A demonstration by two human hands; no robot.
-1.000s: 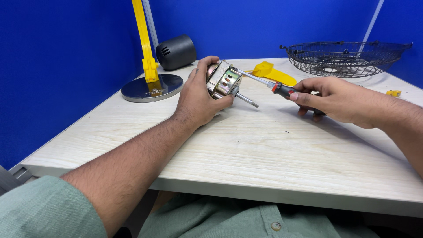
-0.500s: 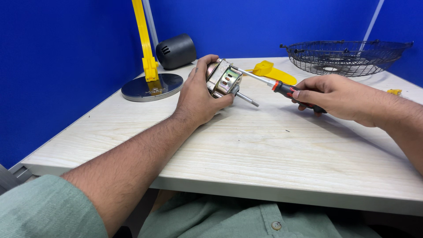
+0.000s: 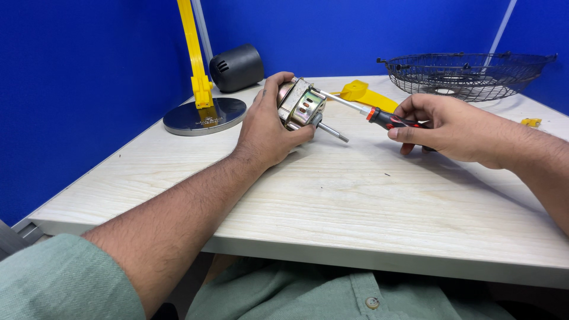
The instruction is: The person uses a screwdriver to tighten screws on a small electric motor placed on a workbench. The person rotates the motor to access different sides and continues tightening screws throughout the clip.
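Note:
My left hand (image 3: 268,133) grips a small metal fan motor (image 3: 301,105) on its side on the pale wooden table (image 3: 355,201); the motor's shaft (image 3: 333,132) points right and toward me. My right hand (image 3: 446,127) holds a screwdriver with a red and black handle (image 3: 391,119). Its steel shank (image 3: 344,101) reaches left, and the tip rests on the motor's upper edge.
A round metal base (image 3: 203,116) with a yellow upright (image 3: 194,53) stands at the back left, with a black cylindrical housing (image 3: 236,67) beside it. A yellow plastic part (image 3: 361,93) lies behind the screwdriver. A wire fan guard (image 3: 465,72) sits back right, next to a small yellow piece (image 3: 530,122).
My right hand and the screwdriver handle have shifted slightly, the fingers turning on the handle. The left hand and the motor stay where they were.

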